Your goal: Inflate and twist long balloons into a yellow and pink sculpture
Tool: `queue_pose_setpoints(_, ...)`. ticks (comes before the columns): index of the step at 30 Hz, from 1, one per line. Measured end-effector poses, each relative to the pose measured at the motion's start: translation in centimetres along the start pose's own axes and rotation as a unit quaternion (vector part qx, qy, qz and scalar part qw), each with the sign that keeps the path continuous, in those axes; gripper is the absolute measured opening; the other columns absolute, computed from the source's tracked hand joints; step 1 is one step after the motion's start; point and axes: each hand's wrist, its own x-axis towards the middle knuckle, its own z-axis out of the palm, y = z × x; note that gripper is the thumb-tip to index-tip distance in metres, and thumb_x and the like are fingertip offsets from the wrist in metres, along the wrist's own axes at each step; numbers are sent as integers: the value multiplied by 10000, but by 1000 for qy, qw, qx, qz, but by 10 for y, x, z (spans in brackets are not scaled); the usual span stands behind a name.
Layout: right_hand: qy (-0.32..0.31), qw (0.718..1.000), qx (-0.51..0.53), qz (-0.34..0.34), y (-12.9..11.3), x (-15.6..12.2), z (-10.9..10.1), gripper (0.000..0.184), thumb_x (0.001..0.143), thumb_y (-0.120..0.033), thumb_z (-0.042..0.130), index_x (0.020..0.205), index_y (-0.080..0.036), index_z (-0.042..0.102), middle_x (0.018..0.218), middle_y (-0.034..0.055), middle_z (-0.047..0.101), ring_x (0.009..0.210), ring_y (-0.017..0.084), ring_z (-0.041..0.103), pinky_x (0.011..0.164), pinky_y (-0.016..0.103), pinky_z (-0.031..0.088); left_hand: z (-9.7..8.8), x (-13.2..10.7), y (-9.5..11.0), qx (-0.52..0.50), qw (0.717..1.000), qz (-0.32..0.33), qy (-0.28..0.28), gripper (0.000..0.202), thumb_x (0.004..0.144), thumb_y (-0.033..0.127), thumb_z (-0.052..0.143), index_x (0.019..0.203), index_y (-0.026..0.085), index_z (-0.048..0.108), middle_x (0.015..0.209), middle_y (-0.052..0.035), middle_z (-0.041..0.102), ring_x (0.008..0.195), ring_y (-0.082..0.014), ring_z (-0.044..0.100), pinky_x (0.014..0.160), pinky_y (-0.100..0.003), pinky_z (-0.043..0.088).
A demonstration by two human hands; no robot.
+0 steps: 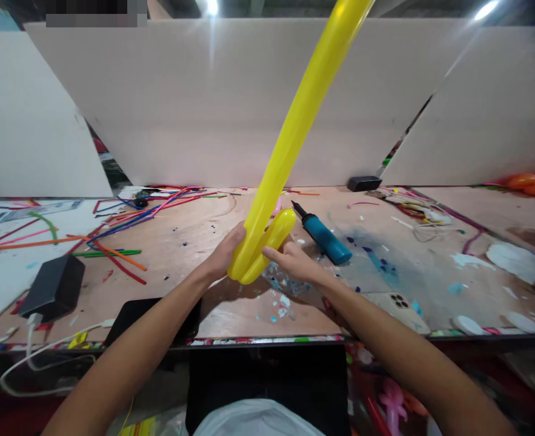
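Note:
A long yellow modelling balloon (294, 130), inflated, rises from my hands and runs out of the top of the view. Its lower end is folded back into a short segment beside the long part, with the bend at the bottom. My left hand (228, 251) is closed around the long part just above the bend. On the short folded segment my right hand (289, 260) is closed, thumb in front and the other fingers mostly hidden behind. Behind the short segment, a small pink thing is partly covered. A blue hand pump (326, 239) with a black nozzle lies just beyond my right hand.
Several uninflated balloons (122, 233) lie strewn at left, near a black power adapter (53, 287) with a white cable. A dark tablet-like slab (133, 315) lies under my left forearm, a phone (397, 309) beside my right. White panels (231, 103) stand behind the table.

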Motion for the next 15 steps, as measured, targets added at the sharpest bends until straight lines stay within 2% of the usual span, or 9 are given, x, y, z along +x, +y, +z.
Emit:
queue_pose_setpoints(3,-36,999,-35,14,-1,-4,2,338,790,-401,712,1092,-250,682,1153,53,666,1051,241,626,910,380,528,0,-3,0,16,999,-16,-50,684,795,577,632,1377,246,492,1307,-116,623,1171,-318,603,847,-389,550)
queue_pose_setpoints(6,-86,994,-73,-2,-2,-10,5,304,858,-422,632,1105,-250,680,1122,53,675,1113,252,605,957,392,502,-2,-6,3,44,994,-40,-88,684,708,524,722,1301,217,573,1167,-132,683,1067,-328,645,768,-382,560)
queue_pose_setpoints(8,-93,990,-103,-12,-3,-13,7,300,895,-440,581,1122,-265,670,1109,50,677,1164,260,580,1000,406,473,-5,-7,6,41,992,-54,-106,633,688,519,729,1229,206,623,1092,-130,702,976,-312,669,716,-372,558)
queue_pose_setpoints(12,-65,978,-195,-29,0,-12,6,321,883,-472,596,1150,-300,648,1061,53,667,1133,284,582,1033,455,429,-5,-8,17,66,989,-67,-118,536,706,466,712,1166,199,647,1057,-118,701,888,-278,672,697,-367,548)
queue_pose_setpoints(15,1,964,-256,-73,-1,-5,3,405,816,-479,676,1176,-302,621,1111,73,627,1188,311,518,1072,496,371,-2,-7,26,190,977,-2,-98,554,741,410,696,1246,205,598,1121,-119,679,974,-285,651,789,-397,541)
